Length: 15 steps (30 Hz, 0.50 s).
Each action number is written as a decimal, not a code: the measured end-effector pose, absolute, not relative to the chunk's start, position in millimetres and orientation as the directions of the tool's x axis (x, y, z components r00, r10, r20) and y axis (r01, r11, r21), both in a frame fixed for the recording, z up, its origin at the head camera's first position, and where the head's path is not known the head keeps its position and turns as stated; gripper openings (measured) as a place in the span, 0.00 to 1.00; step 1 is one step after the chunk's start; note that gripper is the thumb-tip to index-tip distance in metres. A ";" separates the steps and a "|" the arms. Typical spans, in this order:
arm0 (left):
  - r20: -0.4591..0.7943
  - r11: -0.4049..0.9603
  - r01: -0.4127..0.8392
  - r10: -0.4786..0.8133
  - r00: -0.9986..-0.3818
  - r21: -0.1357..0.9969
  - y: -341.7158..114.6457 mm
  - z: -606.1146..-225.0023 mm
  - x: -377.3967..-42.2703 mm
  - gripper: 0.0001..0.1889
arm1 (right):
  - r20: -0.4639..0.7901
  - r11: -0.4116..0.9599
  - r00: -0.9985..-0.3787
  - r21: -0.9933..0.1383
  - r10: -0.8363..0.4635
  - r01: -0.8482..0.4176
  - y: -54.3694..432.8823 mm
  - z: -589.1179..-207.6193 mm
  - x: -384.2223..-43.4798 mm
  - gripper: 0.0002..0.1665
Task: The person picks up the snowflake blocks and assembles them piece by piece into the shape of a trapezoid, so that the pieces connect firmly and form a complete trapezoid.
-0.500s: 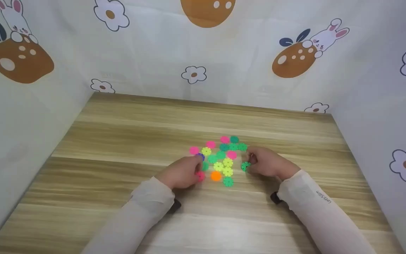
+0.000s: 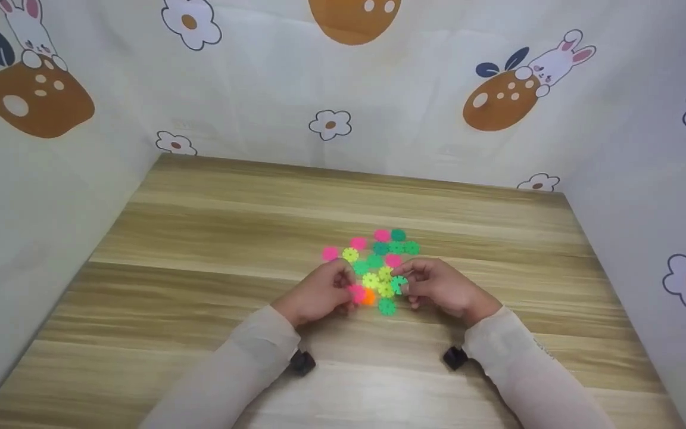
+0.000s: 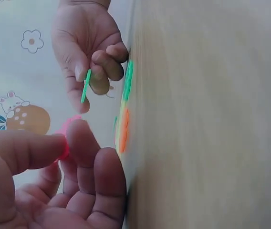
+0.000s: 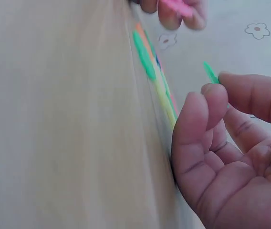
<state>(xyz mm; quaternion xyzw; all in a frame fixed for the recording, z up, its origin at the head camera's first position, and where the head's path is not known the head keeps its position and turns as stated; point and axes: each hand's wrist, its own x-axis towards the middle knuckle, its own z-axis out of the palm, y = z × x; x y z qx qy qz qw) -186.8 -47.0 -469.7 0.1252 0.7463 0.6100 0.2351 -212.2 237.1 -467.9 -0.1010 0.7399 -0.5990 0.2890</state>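
Observation:
Between thumb and fingers my left hand (image 2: pixel 323 292) pinches a pink snowflake disc (image 2: pixel 357 293), held over the near side of a loose group of discs. My right hand (image 2: pixel 442 287) pinches a green snowflake disc (image 2: pixel 399 285) by its edge, facing the left hand across a small gap. In the left wrist view the green disc (image 3: pixel 86 86) appears edge-on in the right hand's fingertips, apart from the pink disc (image 3: pixel 67 138). An orange disc (image 2: pixel 369 297) lies partly behind the pink one, and yellow discs (image 2: pixel 371 280) lie beneath and between the hands.
Beyond the hands, several pink, green and yellow discs lie flat, among them a pink disc (image 2: pixel 330 254) and a teal disc (image 2: pixel 398 235). Nearer lies a green disc (image 2: pixel 387 307). The wooden table (image 2: pixel 212 220) meets a patterned cloth (image 2: pixel 248 95) at its back and sides.
Both hands have moved inward toward each other, carrying the pink and green discs off their former places. The pink disc now overlaps the orange one in the head view.

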 end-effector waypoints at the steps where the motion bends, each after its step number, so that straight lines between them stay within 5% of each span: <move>1: -0.204 0.192 -0.127 0.462 -0.863 0.973 -45.7 -471.0 -186.4 0.07 | -0.319 0.225 -0.809 -0.945 -0.493 0.236 235.0 -468.7 -211.0 0.24; 7: -0.213 0.030 -0.220 0.399 -0.892 0.975 -36.0 -478.8 -185.1 0.08 | -0.349 0.067 -0.787 -0.927 -0.508 0.368 221.9 -472.9 -204.9 0.22; 15: -0.212 -0.078 -0.260 0.378 -0.901 0.963 -28.1 -482.0 -187.9 0.08 | -0.286 -0.064 -0.801 -0.926 -0.526 0.373 211.0 -482.3 -207.5 0.24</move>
